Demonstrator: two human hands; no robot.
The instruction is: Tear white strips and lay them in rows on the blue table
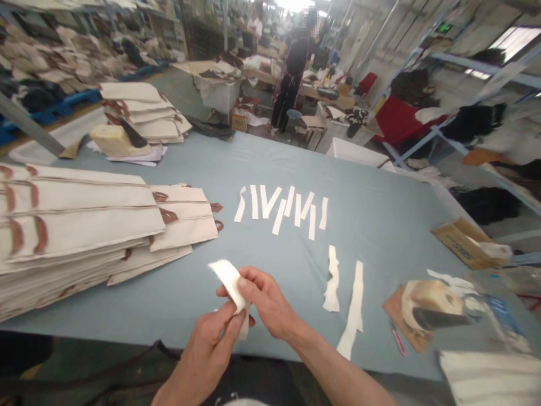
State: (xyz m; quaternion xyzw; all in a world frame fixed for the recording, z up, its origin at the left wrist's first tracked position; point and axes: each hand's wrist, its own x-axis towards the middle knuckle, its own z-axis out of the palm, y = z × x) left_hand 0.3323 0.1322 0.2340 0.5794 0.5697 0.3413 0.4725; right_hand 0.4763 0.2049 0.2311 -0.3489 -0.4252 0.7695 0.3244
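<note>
Near the front edge of the blue-green table, a white fabric strip (226,277) is held between both hands. My left hand (211,338) pinches its lower part, while the fingers of my right hand (264,296) close on its middle from the right. The strip's upper end sticks out toward the upper left, and a white end hangs below the fingers. Beyond the hands, several short white strips (297,210) lie in a rough row. A ragged white piece (332,282) and a longer white strip (355,299) rest to the right.
Stacked cream bags (84,214) with brown handles cover the left side. A yellowish block with a black handle (435,304) sits at the right, beside a pink cutter (398,339). A cardboard box (462,242) is farther right. Beyond the table stands a person (291,73).
</note>
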